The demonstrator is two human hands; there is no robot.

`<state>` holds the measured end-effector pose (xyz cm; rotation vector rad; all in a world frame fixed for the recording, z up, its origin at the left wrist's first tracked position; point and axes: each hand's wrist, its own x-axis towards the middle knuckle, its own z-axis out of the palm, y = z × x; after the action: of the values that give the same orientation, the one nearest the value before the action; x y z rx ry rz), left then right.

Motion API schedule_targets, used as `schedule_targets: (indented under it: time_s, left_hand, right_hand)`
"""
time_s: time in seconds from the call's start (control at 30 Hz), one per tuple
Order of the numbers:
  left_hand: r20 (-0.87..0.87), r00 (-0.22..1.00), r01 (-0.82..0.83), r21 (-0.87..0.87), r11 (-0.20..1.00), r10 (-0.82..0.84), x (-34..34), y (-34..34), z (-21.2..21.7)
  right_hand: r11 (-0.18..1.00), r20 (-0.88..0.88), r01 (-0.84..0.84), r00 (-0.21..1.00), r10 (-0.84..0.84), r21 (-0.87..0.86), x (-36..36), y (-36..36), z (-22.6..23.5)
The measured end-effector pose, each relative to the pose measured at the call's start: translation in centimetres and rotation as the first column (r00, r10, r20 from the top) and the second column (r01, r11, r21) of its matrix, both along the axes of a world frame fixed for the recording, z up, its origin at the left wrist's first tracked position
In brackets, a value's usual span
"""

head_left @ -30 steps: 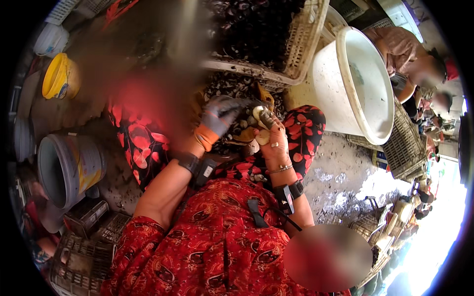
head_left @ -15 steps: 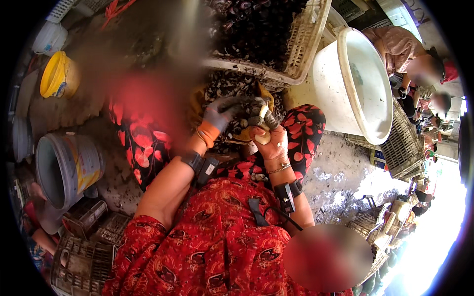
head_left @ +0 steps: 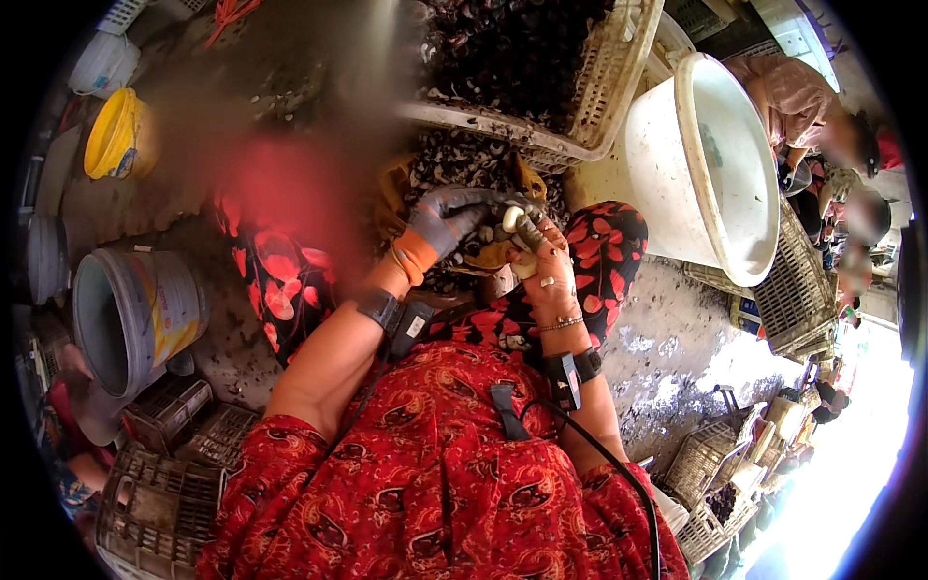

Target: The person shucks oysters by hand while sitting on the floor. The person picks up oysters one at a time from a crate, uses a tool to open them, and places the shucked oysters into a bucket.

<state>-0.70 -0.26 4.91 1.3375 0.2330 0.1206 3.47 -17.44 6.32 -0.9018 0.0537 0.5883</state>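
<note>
My left hand (head_left: 443, 224), in a grey glove with an orange cuff, reaches over between my knees. Its fingers are closed, with the tips meeting those of my other hand; what they grip is hidden. My right hand (head_left: 551, 263) is bare at the palm, with dark covers on some fingers. It is curled around a pale, smooth piece of what looks like shellfish meat (head_left: 523, 264). Another whitish, rounded piece (head_left: 512, 218) shows between the two hands' fingertips. Under the hands lies a heap of dark and pale shells (head_left: 464, 159).
A dirty white crate (head_left: 607, 82) full of dark shellfish stands just ahead. To its right is a large white tub (head_left: 691, 164). On the left stand a yellow bucket (head_left: 108, 133), a grey bucket (head_left: 101, 324) and crates (head_left: 159, 507). Other people work at far right.
Both hands stay together over the heap. My right hand has turned and shifted slightly to the right and up, its fingers curling more. The left hand moves little.
</note>
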Motion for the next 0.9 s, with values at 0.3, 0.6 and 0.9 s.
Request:
schedule_targets:
  time_s: [0.3, 0.6, 0.9]
  left_hand:
    - [-0.175, 0.977, -0.149, -0.173, 0.974, 0.118, 0.6, 1.5, -4.4]
    - [-0.404, 0.902, -0.281, -0.290, 0.915, 0.149, 0.9, 1.1, -2.9]
    - [-0.361, 0.927, -0.257, -0.423, 0.869, 0.099, 1.3, 0.6, -2.7]
  right_hand:
    - [0.994, -0.427, -0.002, 0.903, 0.048, 0.110, 1.4, 1.3, 2.9]
    - [0.675, 0.048, 0.020, 0.999, 0.023, -0.737, 13.7, 6.7, 6.9]
    - [-0.255, 0.029, 0.605, 0.419, 0.908, -0.754, 21.8, 9.3, 1.8]
